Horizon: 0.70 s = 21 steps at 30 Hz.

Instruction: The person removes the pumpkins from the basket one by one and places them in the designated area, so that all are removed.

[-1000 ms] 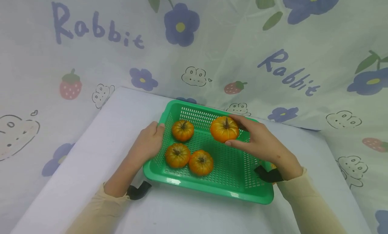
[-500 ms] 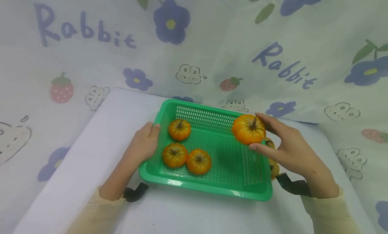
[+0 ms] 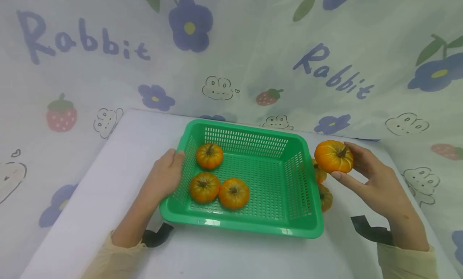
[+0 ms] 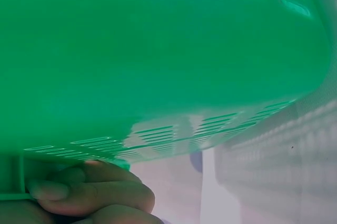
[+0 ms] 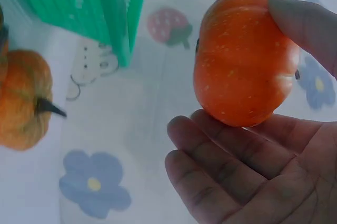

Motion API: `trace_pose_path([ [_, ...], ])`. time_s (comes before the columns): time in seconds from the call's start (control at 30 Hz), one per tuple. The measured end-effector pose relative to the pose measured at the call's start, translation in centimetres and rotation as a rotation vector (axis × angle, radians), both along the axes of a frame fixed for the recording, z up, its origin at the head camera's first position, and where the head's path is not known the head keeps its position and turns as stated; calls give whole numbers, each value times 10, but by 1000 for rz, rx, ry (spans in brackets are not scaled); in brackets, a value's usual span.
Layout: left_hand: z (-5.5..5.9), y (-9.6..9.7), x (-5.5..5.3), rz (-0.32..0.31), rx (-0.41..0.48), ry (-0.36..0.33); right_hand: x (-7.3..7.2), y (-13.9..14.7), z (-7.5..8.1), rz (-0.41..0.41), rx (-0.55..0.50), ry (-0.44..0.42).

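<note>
A green plastic basket (image 3: 260, 228) holds three small orange pumpkins: one at the back left (image 3: 209, 156), two side by side in front of it. My left hand (image 3: 164, 172) grips the basket's left rim; in the left wrist view its curled fingers (image 4: 105, 190) show below the basket wall (image 4: 158, 66). My right hand (image 3: 376, 182) holds another small pumpkin (image 3: 332, 156) beyond the basket's right rim, above the table. In the right wrist view thumb and fingertips pinch this pumpkin (image 5: 245, 58), with the other fingers spread below.
Outside the basket's right wall, two more pumpkins (image 3: 325, 197) sit on the white table (image 3: 224, 259), partly hidden by the rim. One also appears in the right wrist view as a stemmed pumpkin (image 5: 26, 100). A patterned cloth (image 3: 238, 42) hangs behind the table.
My right hand has carried its pumpkin from over the basket to the right, past the rim. The left hand keeps its grip on the basket. The head view has shifted slightly.
</note>
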<state>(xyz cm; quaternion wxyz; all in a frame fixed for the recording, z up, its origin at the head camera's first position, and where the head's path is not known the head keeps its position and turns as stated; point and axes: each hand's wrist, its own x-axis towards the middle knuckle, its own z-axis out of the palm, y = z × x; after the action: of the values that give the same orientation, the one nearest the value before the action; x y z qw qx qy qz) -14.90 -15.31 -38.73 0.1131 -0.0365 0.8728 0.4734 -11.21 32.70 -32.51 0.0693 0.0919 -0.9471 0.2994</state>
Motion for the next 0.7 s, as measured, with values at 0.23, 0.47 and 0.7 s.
trace_pose_path([
  [0.23, -2, 2, 0, -7, -23, -8, 3, 22, -19, -108, -62, -25],
  [0.47, -5, 3, -3, -25, -21, -7, -3, 38, -40, -209, -86, -121],
  [0.7, -6, -1, -5, -27, -53, 9, -21, 50, -59, -255, -101, -190],
])
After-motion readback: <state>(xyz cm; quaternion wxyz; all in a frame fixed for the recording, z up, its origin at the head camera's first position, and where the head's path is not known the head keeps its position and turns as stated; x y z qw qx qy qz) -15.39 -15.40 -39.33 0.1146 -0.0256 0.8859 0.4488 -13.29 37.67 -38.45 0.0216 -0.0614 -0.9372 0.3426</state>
